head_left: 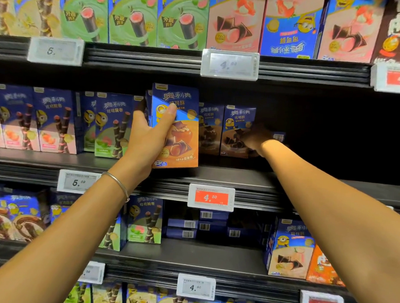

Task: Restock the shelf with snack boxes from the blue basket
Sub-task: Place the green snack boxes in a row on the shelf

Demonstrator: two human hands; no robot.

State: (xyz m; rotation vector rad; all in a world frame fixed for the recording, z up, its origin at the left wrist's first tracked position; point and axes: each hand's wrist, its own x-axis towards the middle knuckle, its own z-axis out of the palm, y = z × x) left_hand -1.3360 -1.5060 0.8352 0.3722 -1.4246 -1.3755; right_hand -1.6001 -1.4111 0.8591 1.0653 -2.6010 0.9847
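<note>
My left hand grips a blue and orange snack box upright, just in front of the middle shelf. More boxes seem stacked behind it in the same grip. My right hand reaches deep into the shadowed shelf, fingers on the right edge of a blue and brown snack box standing there. A second brown box stands to its left. A small blue box shows just past my right hand. The blue basket is out of view.
Dark open space fills the middle shelf right of my right hand. Left of my left hand stand rows of blue wafer-roll boxes. Price tags line the shelf edges. Full shelves run above and below.
</note>
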